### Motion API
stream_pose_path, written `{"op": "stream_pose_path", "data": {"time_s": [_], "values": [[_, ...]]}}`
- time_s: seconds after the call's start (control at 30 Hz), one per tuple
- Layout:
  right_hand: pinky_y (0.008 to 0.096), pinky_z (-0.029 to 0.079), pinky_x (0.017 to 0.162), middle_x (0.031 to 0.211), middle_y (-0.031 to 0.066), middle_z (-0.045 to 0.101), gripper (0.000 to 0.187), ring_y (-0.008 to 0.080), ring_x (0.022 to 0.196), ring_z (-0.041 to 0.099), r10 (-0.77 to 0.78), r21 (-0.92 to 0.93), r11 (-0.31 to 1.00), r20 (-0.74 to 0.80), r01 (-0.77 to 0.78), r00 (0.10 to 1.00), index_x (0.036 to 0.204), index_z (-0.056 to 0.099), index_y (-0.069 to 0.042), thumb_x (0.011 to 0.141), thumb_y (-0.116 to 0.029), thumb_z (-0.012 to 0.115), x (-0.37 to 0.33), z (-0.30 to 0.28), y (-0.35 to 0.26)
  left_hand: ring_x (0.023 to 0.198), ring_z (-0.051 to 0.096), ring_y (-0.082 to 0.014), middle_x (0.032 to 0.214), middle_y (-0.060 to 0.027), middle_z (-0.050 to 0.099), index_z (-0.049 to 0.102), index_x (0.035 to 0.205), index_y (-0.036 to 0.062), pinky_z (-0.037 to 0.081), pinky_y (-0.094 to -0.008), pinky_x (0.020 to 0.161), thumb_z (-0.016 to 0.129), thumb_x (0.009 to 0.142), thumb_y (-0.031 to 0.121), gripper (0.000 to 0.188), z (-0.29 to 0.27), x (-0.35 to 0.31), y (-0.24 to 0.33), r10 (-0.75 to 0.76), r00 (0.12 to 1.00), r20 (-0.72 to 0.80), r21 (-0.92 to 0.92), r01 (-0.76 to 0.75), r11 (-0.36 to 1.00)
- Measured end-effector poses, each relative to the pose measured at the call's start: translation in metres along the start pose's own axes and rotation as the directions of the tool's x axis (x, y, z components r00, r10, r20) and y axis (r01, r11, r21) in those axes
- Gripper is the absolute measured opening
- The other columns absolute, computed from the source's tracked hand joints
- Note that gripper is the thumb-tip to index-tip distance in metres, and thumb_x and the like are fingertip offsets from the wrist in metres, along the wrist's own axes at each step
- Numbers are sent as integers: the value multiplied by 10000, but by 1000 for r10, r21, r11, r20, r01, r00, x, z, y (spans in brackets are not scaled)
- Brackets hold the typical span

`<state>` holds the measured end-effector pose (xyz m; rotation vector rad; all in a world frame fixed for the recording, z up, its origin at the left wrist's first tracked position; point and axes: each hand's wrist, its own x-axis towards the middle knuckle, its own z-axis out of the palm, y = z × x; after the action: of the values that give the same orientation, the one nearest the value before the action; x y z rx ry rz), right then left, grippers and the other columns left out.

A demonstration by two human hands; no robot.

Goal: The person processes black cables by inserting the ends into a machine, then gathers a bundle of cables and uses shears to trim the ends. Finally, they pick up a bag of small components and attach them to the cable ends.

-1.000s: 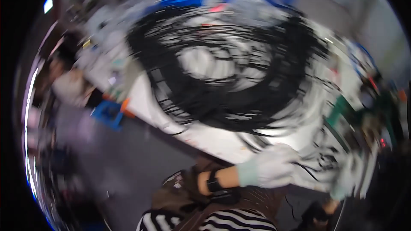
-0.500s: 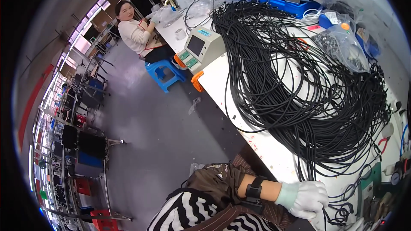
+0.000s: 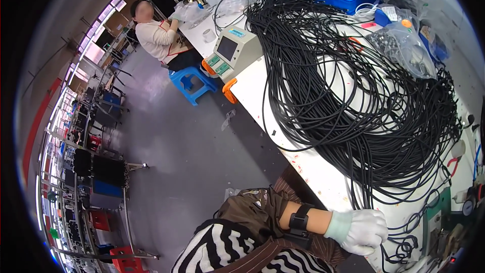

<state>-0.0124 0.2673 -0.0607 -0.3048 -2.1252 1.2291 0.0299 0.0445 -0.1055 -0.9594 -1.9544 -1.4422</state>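
My left hand [image 3: 365, 231], in a white knit glove with a pale green cuff, is closed at the table's near edge. Several black cables [image 3: 359, 192] run down from the big pile into its fist, and thin cable ends [image 3: 399, 247] come out past the fingers and lie curled on the table. The fingertips are partly hidden beneath the hand. A black band with a small box [image 3: 299, 221] circles that wrist. The large heap of black cables [image 3: 323, 106] spreads in loops over the white table [image 3: 318, 172]. My right hand does not show.
A grey tester with a screen [image 3: 235, 50] stands at the table's left edge, by orange clamps [image 3: 229, 91]. Blue trays [image 3: 333, 0] and plastic bags [image 3: 409, 53] sit at the back. Red-handled pliers [image 3: 453, 164] lie right. A person [image 3: 156, 35] sits beyond a blue stool [image 3: 193, 85].
The view has shifted slightly, and my left hand stays at the same spot with the cables. The seated person has turned their head and raised a hand a little.
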Motion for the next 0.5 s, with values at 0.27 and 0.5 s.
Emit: {"op": "stream_pose_path", "data": {"time_s": [0.27, 0.5], "values": [[227, 273, 390, 579, -12, 395, 293, 73, 488, 372, 35, -30, 999, 113, -32, 993, 767, 536, -19, 900, -280, 554, 4, -6, -1, 774, 534, -266, 874, -93, 561, 511, 639, 68, 422, -408, 823, 574, 753, 172, 167, -4, 1, 4, -13, 999, 29, 18, 13, 1000], [240, 311, 416, 566, -10, 399, 260, 87, 493, 386, 47, -6, 999, 93, -47, 995, 739, 544, -21, 878, -236, 586, 4, -5, -15, 763, 530, -260, 864, -86, 562, 512, 644, 71, 425, -403, 806, 579, 757, 156, 157, -5, 6, 3, 26, 999, 21, 17, -27, 1000]]}}
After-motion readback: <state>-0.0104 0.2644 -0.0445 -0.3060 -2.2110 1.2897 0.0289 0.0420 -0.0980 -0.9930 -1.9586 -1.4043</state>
